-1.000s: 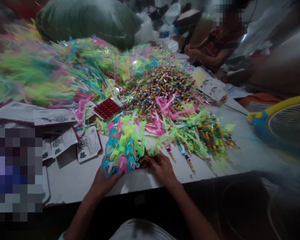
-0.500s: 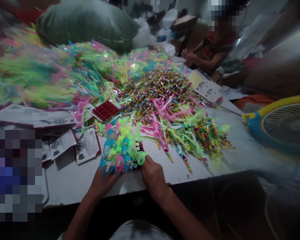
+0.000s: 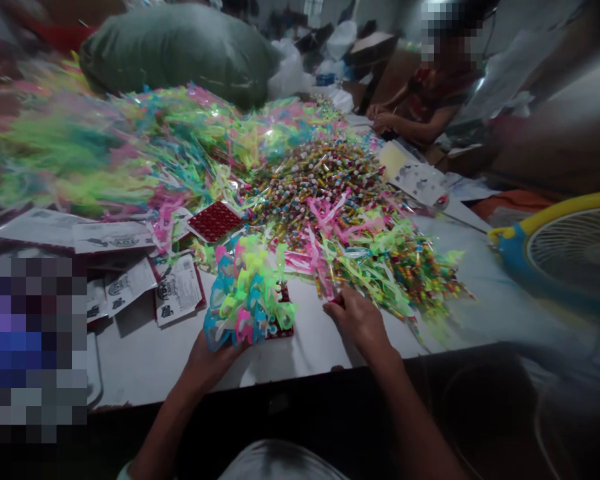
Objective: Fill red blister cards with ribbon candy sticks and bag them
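My left hand grips from below a thick bunch of neon plastic toys, blue, green and pink, standing on a red card near the table's front edge. My right hand has its fingers curled at the near edge of a heap of small wrapped candy sticks and neon pieces, touching one stick; whether it holds it I cannot make out.
A white table bears a big pile of neon plastic pieces, a red dotted card and printed cards. A fan stands at right. Another person sits at the far side. A green sack lies behind.
My right hand left the bunch in my left hand and moved right and forward to the edge of the candy heap. The left hand kept its hold.
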Demonstrator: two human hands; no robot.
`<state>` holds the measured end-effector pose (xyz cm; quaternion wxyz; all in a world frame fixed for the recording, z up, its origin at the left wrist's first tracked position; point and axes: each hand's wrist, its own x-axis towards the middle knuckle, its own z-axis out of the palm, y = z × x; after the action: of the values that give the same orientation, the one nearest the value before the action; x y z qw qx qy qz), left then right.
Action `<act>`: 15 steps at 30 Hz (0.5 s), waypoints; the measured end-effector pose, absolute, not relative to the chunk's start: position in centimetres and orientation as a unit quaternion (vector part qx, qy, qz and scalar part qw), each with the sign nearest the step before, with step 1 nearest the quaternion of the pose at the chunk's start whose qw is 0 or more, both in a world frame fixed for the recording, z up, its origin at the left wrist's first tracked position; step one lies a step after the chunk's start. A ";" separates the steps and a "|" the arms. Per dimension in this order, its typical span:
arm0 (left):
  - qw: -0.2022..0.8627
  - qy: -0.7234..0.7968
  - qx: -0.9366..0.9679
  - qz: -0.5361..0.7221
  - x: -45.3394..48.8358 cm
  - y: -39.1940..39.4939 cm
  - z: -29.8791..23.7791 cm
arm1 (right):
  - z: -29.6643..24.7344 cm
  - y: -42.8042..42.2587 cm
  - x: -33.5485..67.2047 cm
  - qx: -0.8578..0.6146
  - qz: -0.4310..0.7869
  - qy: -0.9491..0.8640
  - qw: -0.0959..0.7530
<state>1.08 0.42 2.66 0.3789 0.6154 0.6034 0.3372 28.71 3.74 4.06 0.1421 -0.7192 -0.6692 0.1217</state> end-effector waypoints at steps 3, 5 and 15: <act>0.379 0.602 0.614 0.342 1.1 0.4 2.7 | 4.8 3.6 28.1 -0.678 0.266 -0.650 0.217; 0.385 0.604 0.609 0.339 1.1 0.4 2.8 | 4.9 3.3 27.4 -0.640 0.370 -0.611 0.284; 0.396 0.590 0.605 0.360 1.4 0.5 3.2 | 2.4 -0.1 23.6 -0.521 0.520 -0.515 0.439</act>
<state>1.38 0.48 3.18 0.3963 0.6045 0.5900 0.3597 23.62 -0.07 2.35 0.4388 -0.5212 -0.5154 0.5197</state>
